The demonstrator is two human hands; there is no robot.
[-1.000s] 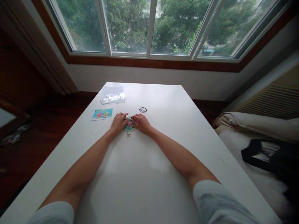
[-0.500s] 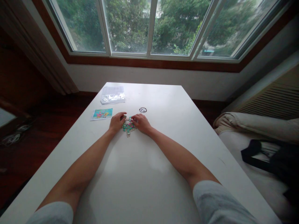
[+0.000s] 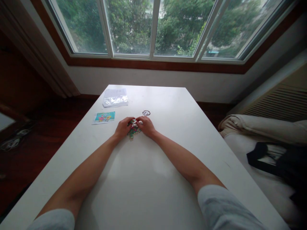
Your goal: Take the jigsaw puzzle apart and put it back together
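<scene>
A small heap of colourful jigsaw pieces (image 3: 134, 130), mostly green with some pink and white, lies on the white table (image 3: 144, 179). My left hand (image 3: 123, 126) curls round the heap's left side, its fingers bent over pieces at the upper edge. From the right, my right hand (image 3: 145, 126) bends over the heap, thumb and fingers closed on pieces. Both sets of fingertips nearly meet above the heap, and which pieces they grip is too small to make out. A picture card (image 3: 105, 117) with cartoon figures lies left of my left hand.
A clear plastic bag (image 3: 116, 97) lies at the table's far left corner. Just beyond my right hand is a round, dark-rimmed item (image 3: 146, 113). A window (image 3: 153, 32) stands behind the table. At right, dark cloth (image 3: 275, 159) rests on a pale padded surface.
My left hand has moved right, closer to my right hand, and covers more of the heap's left side. The heap looks narrower and pushed together. My right hand has barely shifted.
</scene>
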